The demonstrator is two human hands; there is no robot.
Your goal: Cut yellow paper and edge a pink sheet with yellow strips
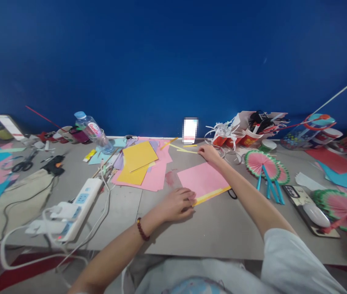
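Observation:
A pink paper sheet (204,179) lies on the table in front of me, with a yellow strip (213,195) along its near edge. My left hand (179,204) rests on the near left corner of that sheet, its fingers loosely bent and a little apart. Beyond the sheet, my right hand (209,153) has its fingers pinched together at the right end of a thin pale-yellow paper strip (187,150). Other narrow yellow strips lie beside it. Part of a black scissors handle (232,194) shows at the sheet's right edge, under my right forearm.
Yellow sheets (140,156) lie over pink ones to the left. Nearby are a white power strip (83,204), a tilted water bottle (95,132) and a glue gun (54,165). A lit phone (189,130) leans at the wall. Paper fans (261,165) and a mouse (316,214) lie right.

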